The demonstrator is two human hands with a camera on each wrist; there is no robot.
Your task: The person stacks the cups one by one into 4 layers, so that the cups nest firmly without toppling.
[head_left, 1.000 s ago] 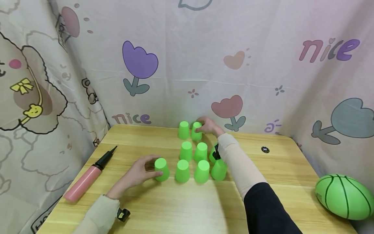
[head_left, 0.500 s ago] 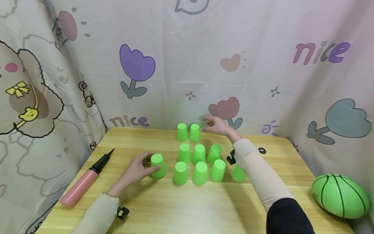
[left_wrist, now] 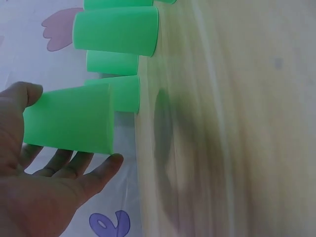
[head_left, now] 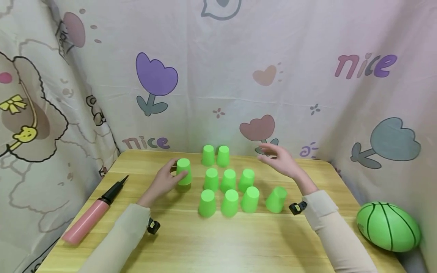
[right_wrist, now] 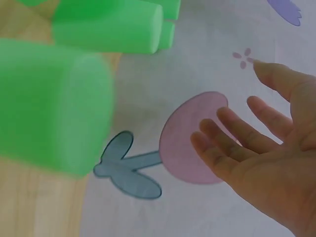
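Green cup (head_left: 183, 171), mouth down, gripped between thumb and fingers of left hand (head_left: 165, 181), clear above table (head_left: 222, 242), left of standing cups (head_left: 211, 179). Right hand (head_left: 284, 163): fingers loosely spread, holding nothing. Judged best: light grip, rim level, vertical lowering, well apart from standing cups.

Left grip (head_left: 163, 182) pinching — thumb (left_wrist: 30, 94) opposite fingers (left_wrist: 101, 177), right grip (head_left: 283, 162) (thumb apart) raised, fingers loosely spread

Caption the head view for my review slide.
Left hand holds a green cup above the wooden table, beside nine more cups in three rows; right hand empty.
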